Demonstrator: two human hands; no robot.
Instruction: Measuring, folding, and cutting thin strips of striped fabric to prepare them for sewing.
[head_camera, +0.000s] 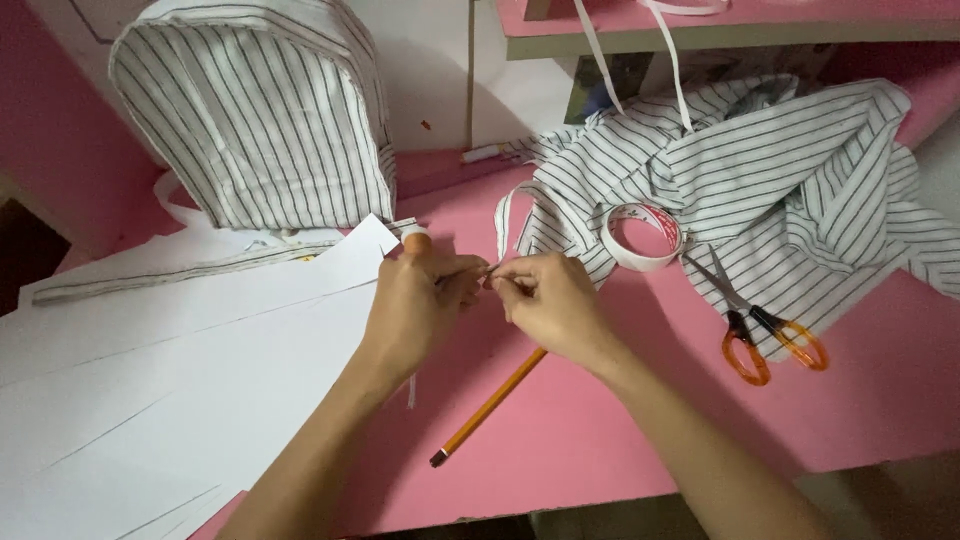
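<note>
1. Fingertips of left hand (415, 300) and right hand (550, 300) pinch shut on thin white strip (497, 235), meeting at table (620, 430) centre.
2. Strip climbs toward twelve o'clock; tension should probably stay even.
3. Pencil (490, 405) lies at six o'clock.

Head view, close — steeply down, pink table (880, 400)

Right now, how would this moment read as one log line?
left hand: pinching thin strip | right hand: pinching same strip | pencil: beneath hands | scissors, tape roll: right
</note>
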